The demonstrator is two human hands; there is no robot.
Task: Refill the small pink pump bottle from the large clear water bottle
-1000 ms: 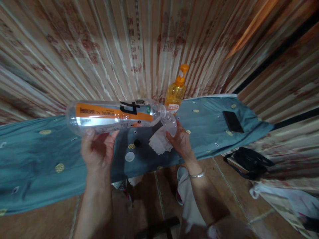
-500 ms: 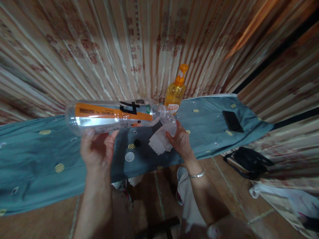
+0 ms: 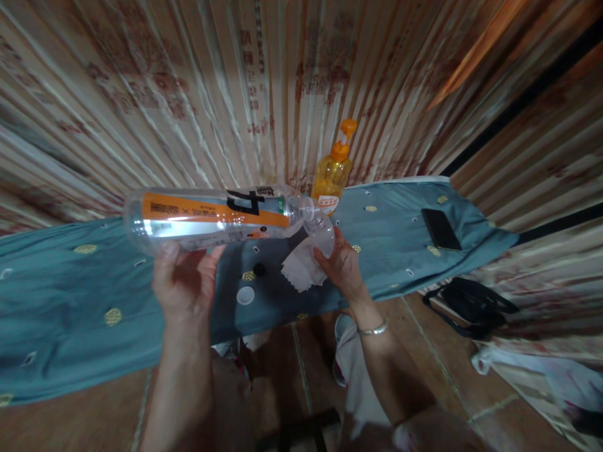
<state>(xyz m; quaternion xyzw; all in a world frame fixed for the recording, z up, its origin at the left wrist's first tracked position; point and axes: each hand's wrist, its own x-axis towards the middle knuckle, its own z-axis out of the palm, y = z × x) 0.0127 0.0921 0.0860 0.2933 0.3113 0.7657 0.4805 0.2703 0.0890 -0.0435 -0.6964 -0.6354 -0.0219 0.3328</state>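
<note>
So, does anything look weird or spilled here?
The big bottle looks odd: the left hand holds it sideways, its neck close to the clear plastic piece in the right hand. No spill shows.

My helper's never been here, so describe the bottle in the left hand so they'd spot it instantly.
Find the long teal cloth; above it, the left hand holds a large clear bottle sideways. Its silver-and-orange label sets it apart from the yellow pump bottle.

Btl (image 3: 211,216) L of funnel (image 3: 323,227), pump btl (image 3: 331,179) behind, phone (image 3: 441,229) R on tbl (image 3: 389,235), bag (image 3: 471,301) R on flr (image 3: 475,370).
</note>
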